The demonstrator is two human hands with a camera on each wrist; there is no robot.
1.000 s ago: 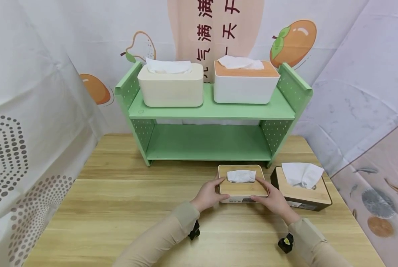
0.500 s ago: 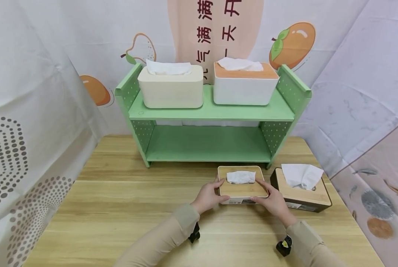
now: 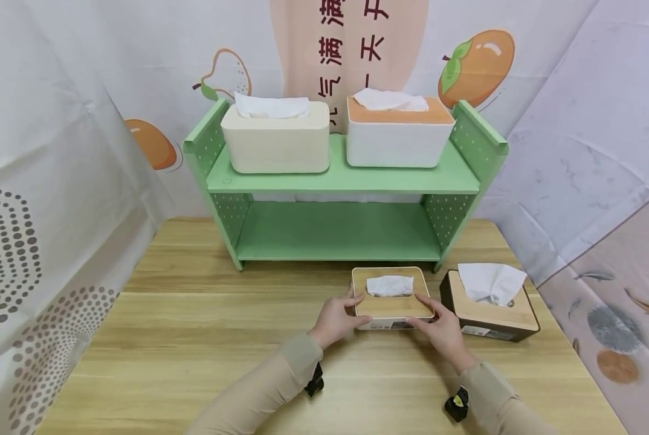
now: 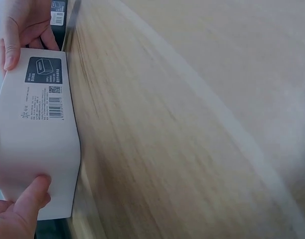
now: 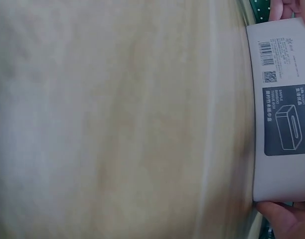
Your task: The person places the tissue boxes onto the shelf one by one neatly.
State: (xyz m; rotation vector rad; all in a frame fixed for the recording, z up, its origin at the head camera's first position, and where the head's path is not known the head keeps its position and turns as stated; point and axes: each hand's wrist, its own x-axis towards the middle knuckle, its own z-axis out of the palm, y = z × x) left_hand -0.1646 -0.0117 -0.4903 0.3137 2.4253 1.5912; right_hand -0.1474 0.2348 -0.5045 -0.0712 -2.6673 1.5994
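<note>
1. White bamboo-lid tissue box [image 3: 392, 309]: just in front of green two-tier shelf [image 3: 338, 231], twd its R end.
2. Long axis approx. parallel w/ shelf front.
3. L hand [image 3: 335, 321] & R hand [image 3: 442, 329] grip opp. ends; box betw., neither nearer.

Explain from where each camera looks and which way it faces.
Head: on the head, facing forward and down at the green shelf, table and white tissue box; left hand, right hand and sleeves show.
Left wrist: on that wrist, facing the box's printed side and the table; both hands partly show.
Right wrist: on that wrist, facing the table and the same side; both hands partly show.
Both wrist views share the dark label.
</note>
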